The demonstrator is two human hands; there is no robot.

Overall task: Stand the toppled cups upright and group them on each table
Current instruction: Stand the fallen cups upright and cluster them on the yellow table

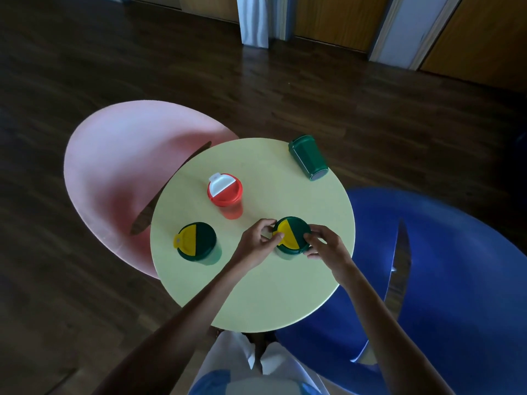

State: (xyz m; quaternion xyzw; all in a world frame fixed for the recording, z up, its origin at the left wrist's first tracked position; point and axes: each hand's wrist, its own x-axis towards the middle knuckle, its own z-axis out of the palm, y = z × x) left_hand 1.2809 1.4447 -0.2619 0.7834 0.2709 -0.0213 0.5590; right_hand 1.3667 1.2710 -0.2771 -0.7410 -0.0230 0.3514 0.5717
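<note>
The person wears a white cloth garment (231, 357) at the near edge, parted down the middle by a dark gap. Soft blue patches (211, 380) mark it near left and near right. Bare forearms (199, 303) lead to the left hand (256, 243) and right hand (328, 248).

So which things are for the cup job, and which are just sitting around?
For the job: toppled green cup, held green cup (left hand, right hand grip it), standing green cup, red cup, table.
Just lying about: pink chair, blue chair, floor.
</note>
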